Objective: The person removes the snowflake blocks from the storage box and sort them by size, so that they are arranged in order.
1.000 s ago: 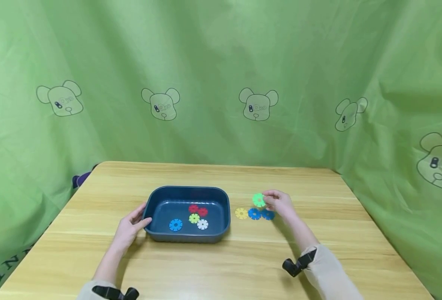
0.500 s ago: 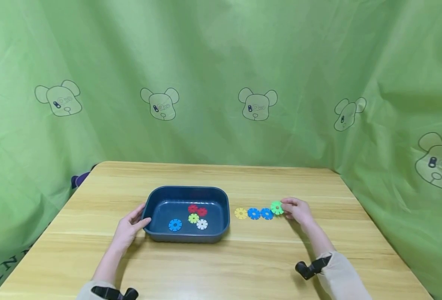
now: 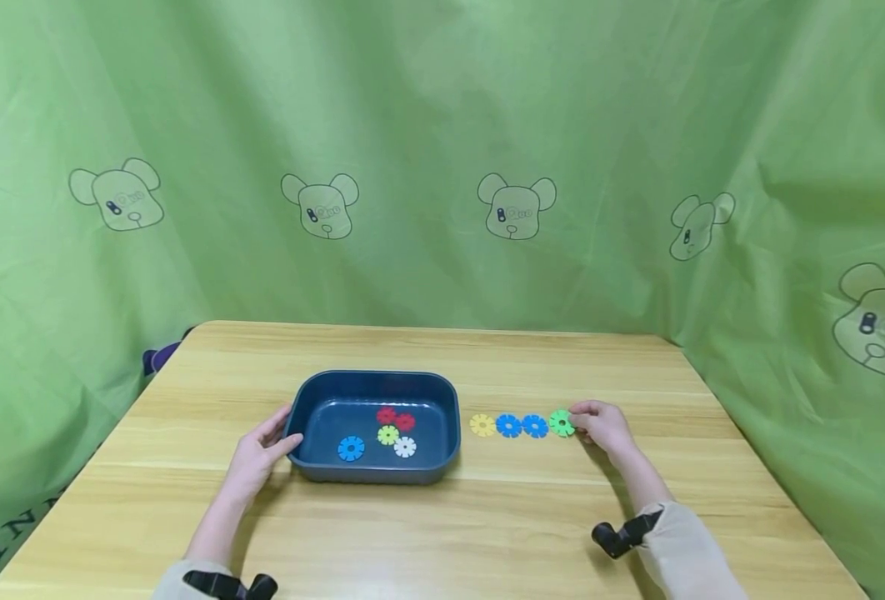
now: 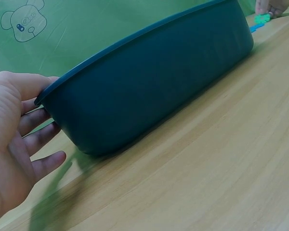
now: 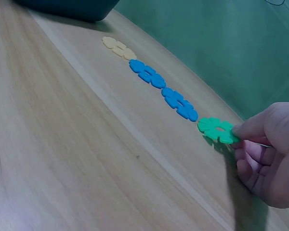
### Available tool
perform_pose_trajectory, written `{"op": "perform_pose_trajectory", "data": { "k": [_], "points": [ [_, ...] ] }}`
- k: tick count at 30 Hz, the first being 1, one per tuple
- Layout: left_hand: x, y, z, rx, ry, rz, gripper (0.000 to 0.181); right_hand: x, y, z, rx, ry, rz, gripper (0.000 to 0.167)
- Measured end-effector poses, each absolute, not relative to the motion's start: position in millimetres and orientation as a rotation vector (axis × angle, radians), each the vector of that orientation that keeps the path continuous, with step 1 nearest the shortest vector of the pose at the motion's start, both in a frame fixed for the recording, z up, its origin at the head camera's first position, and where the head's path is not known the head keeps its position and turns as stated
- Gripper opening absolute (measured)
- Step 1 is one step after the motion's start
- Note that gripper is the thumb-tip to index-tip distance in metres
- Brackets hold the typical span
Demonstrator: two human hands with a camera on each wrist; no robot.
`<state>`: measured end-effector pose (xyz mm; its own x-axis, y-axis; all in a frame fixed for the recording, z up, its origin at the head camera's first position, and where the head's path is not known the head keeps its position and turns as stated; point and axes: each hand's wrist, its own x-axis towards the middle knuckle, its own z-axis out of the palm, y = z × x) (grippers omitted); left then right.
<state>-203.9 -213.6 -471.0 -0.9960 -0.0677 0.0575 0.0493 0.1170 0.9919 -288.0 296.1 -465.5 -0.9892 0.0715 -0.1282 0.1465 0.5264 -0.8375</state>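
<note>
Green cloth [image 3: 412,108] hangs behind the wooden table [image 3: 487,533]. On my feed, a dark bin [image 3: 375,477] stands left of centre with five discs inside: a blue disc [image 3: 345,451] on the near left, two red discs [image 3: 382,416] farther back to the right, then a lime disc [image 3: 383,437] and a white disc [image 3: 400,448] nearer. I see the left hand [image 3: 255,458] gripping its left rim, thumb inside. Right of it runs a row: yellow disc [image 3: 476,427], two blue discs [image 3: 502,427], then the green disc [image 3: 557,424], pinched at its right edge by the right hand [image 3: 605,423].

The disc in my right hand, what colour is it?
Green; the disc shows best in the right wrist view.
</note>
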Motion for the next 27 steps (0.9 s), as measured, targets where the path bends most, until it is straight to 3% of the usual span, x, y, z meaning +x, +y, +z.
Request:
{"op": "perform_pose_trajectory", "data": {
  "k": [27],
  "points": [
    [-202.6,-213.6,-469.2,0.031,-2.3,-2.036,0.057,-288.3,293.9,-468.8,0.15,2.854,-1.261,0.019]
  ]
}}
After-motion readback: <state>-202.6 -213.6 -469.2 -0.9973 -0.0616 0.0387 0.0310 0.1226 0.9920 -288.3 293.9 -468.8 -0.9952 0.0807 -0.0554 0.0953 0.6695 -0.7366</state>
